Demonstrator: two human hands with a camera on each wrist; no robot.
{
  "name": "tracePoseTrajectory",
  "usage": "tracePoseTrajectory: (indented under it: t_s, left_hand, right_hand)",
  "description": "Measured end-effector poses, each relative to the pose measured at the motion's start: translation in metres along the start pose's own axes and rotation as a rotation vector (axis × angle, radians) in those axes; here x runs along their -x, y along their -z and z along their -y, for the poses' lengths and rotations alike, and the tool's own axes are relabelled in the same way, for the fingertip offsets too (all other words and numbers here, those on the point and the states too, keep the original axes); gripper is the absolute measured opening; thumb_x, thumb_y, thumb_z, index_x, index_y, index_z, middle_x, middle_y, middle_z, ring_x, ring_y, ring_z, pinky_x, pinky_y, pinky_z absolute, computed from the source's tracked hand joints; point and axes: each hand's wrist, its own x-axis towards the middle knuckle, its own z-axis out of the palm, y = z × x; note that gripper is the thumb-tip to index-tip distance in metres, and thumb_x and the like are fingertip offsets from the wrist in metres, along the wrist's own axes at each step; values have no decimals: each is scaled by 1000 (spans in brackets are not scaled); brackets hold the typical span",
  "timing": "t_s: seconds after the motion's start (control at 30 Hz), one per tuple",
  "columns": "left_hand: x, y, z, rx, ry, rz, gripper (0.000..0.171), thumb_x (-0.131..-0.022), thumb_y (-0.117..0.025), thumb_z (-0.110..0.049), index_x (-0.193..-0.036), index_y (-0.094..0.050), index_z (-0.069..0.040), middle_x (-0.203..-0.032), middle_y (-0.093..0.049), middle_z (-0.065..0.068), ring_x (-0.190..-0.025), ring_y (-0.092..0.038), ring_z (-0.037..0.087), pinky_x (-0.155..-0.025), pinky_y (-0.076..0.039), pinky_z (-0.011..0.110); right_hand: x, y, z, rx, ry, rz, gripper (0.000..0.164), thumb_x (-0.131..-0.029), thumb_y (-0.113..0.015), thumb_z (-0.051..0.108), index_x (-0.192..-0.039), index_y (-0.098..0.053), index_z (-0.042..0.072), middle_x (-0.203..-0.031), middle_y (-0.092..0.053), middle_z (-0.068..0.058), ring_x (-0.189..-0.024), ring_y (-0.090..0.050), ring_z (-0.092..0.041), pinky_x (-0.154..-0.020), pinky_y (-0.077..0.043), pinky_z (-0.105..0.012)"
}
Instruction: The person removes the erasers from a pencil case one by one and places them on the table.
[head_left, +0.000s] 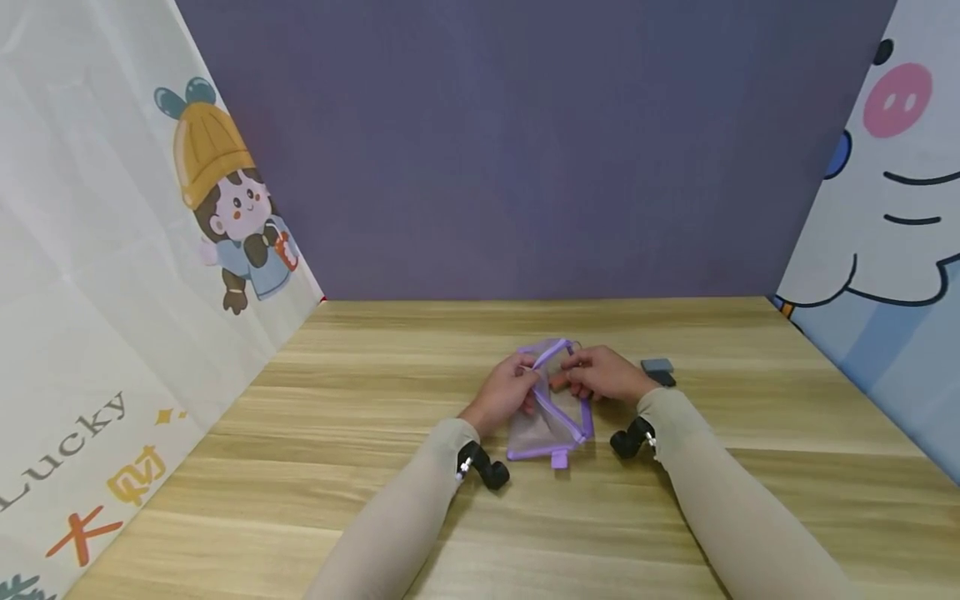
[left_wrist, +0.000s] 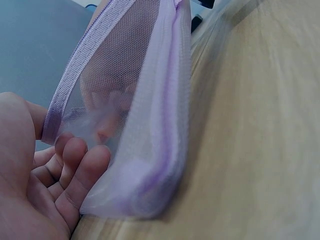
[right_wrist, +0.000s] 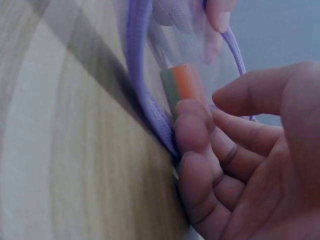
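A see-through mesh zip pouch [head_left: 543, 429] with purple edging lies on the table, its zipper mouth spread apart. My left hand [head_left: 510, 392] grips one side of the mouth; the left wrist view shows the thumb behind the purple zipper band [left_wrist: 75, 70] and the fingers curled against the mesh. At the opposite side, my right hand [head_left: 603, 373] has its curled fingers in the opening. These fingers hold a small orange and green block [right_wrist: 182, 82], which points into the pouch. Part of the block is hidden behind the fingertips.
Just right of my right hand, a small grey block [head_left: 657, 365] and a darker one [head_left: 662, 378] lie on the wooden table [head_left: 360, 375]. A dark panel [head_left: 525, 150] rises at the back, with printed sheets at both sides. Each wrist carries a black camera.
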Motion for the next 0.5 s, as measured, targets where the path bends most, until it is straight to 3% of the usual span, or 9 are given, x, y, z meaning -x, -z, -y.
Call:
tracePoseTrajectory:
  t_s: [0.2,0.5]
  left_hand:
    - [-1,1,0,8,-2,-5,24,-98,-61,-15,-119,-62,-4,-72,-58,6,-57,-56,16,-52,-56,29]
    - [1,1,-2,-13,8,-1,23,-98,-61,-16,-118,-62,-5,-69,-57,6,-54,-56,17,-51,-55,29]
  right_hand:
    - [-1,-1,3,-13,-1,-22,25,-98,-58,12,-120,-64,0,-87,-73,-6,-72,-64,-20,-56,-54,-33]
    - [1,-1,0,-14,25,-28,21,-98,-62,13,-115,-64,1,-87,-73,-7,-71,-64,-21,-57,-54,-34]
